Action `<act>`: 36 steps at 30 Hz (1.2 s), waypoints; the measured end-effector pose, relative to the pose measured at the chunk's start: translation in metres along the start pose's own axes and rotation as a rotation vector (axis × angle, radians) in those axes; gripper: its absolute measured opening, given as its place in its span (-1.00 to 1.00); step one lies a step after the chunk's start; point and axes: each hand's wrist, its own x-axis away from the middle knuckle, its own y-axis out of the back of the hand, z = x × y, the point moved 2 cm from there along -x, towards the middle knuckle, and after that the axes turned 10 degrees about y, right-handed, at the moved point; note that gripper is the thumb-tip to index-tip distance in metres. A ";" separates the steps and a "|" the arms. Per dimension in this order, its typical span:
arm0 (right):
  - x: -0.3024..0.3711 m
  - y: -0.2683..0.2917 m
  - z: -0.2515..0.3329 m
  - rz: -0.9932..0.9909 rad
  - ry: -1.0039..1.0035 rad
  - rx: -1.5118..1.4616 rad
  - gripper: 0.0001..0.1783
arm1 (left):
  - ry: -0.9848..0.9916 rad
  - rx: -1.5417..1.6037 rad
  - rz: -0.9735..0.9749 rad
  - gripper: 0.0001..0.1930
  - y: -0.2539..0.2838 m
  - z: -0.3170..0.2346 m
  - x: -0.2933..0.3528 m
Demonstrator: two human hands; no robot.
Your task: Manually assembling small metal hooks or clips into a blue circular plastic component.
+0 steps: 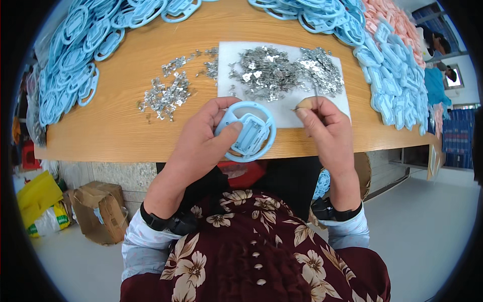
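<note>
My left hand [201, 136] is closed on a light blue round plastic frame [272, 126], with the thumb across its face. A rectangular compartment fills the middle of the ring. The frame is held over the table's near edge. To its right, my right hand [329, 131] pinches thumb and forefinger together above the white foam sheet [289, 118]. What the pinch holds is too small to make out. On the sheet lie a large heap of small silvery metal pieces [269, 75] and a second heap of metal pieces [324, 73] beside it.
Loose metal pieces [168, 95] lie left of the sheet on the wooden table [110, 131]. Blue ring frames [75, 65] are piled at left and far side. Blue plastic parts [395, 85] and pink parts [392, 25] crowd the right. A cardboard box [98, 214] stands on the floor.
</note>
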 end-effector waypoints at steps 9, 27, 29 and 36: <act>-0.009 -0.050 0.019 0.117 0.245 0.315 -0.84 | 0.007 0.004 -0.030 -0.60 0.007 0.010 -0.010; -0.008 -0.078 0.030 0.119 0.409 0.776 -0.87 | -0.011 0.065 -0.004 -0.52 0.007 0.015 -0.013; -0.009 -0.080 0.028 0.130 0.478 0.789 -0.87 | 0.001 0.064 0.001 -0.52 0.008 0.013 -0.012; 0.003 -0.063 0.024 0.276 0.238 0.350 -0.70 | 0.002 0.111 0.020 -0.51 0.009 0.013 -0.013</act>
